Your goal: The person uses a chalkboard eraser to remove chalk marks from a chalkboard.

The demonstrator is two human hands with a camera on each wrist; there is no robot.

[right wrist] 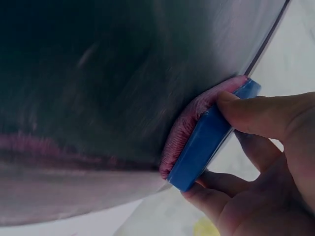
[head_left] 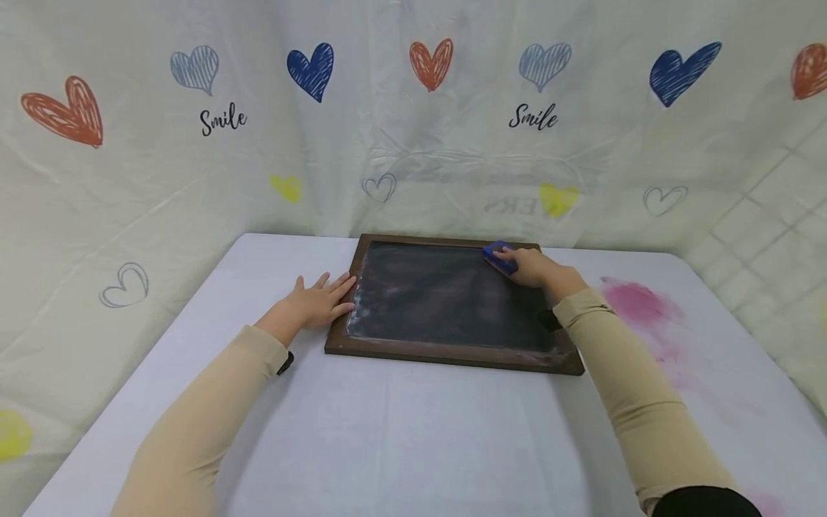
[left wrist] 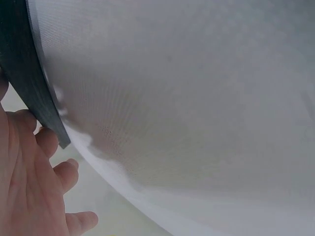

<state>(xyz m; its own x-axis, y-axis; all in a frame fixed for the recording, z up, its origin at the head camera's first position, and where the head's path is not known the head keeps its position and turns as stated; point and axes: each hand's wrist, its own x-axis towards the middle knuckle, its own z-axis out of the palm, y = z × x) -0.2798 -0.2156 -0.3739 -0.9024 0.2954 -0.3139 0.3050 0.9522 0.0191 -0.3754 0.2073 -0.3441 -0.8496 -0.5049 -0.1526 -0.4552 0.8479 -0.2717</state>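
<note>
Sleeves in beige reach across a white table [head_left: 413, 431] toward a framed chalkboard [head_left: 446, 301]. From the head view, the left hand [head_left: 316, 305] lies flat, fingers straight, against the board's left frame, while the right hand [head_left: 533, 267] presses a blue eraser [head_left: 499, 256] at the far right corner. Left wrist: spread fingers [left wrist: 61, 174] beside the frame's edge. Right wrist: fingers [right wrist: 256, 115] curl round the eraser [right wrist: 206, 142], its pink felt on the slate.

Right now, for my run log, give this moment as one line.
left hand: flat, steadying chalkboard | right hand: pressing eraser on board's far right corner
</note>
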